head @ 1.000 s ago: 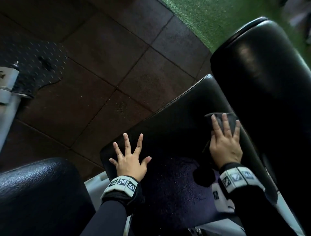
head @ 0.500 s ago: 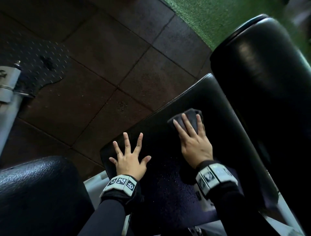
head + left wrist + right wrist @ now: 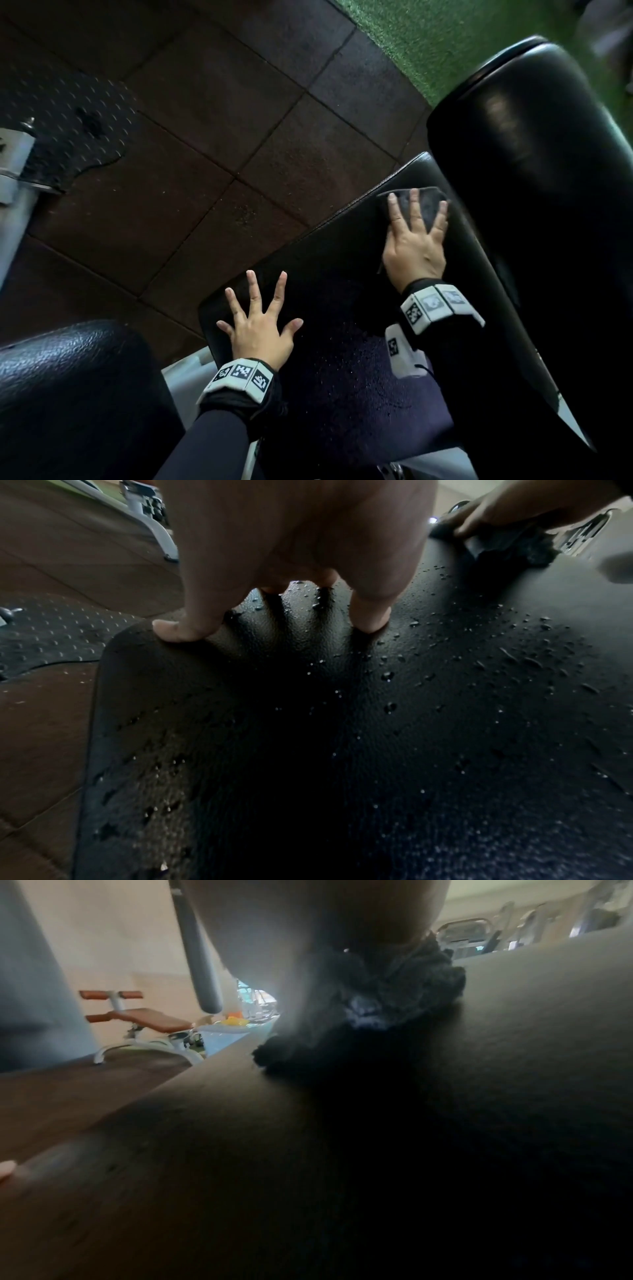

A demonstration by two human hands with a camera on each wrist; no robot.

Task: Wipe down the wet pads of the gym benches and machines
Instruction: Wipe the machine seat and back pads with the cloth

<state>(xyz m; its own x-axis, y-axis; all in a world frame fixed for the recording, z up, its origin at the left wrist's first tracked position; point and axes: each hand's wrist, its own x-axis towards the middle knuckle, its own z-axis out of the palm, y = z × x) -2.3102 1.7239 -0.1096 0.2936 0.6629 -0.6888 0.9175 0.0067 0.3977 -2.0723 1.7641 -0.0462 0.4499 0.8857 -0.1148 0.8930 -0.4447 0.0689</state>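
A flat black seat pad point(image 3: 329, 260) speckled with water drops point(image 3: 514, 653) fills the middle of the head view. My left hand point(image 3: 260, 322) lies flat on its near left part with the fingers spread. My right hand point(image 3: 416, 240) presses a dark grey cloth point(image 3: 424, 205) onto the pad's far right end with straight fingers, beside a tall black upright pad point(image 3: 534, 192). The left wrist view shows the cloth point(image 3: 510, 547) under that hand point(image 3: 507, 509) at the far end. In the right wrist view the cloth point(image 3: 377, 1010) bunches under the palm.
Another black pad point(image 3: 68, 394) sits at the lower left. Dark rubber floor tiles point(image 3: 205, 102) lie beyond the pad, with green turf point(image 3: 428, 44) further off. A white machine frame point(image 3: 13, 178) and a studded black mat point(image 3: 75, 120) are at the left. A brown bench point(image 3: 143, 1015) stands in the distance.
My right hand slid the cloth left across the pad, then back right and further away, up against the upright pad. My left hand stayed in place.
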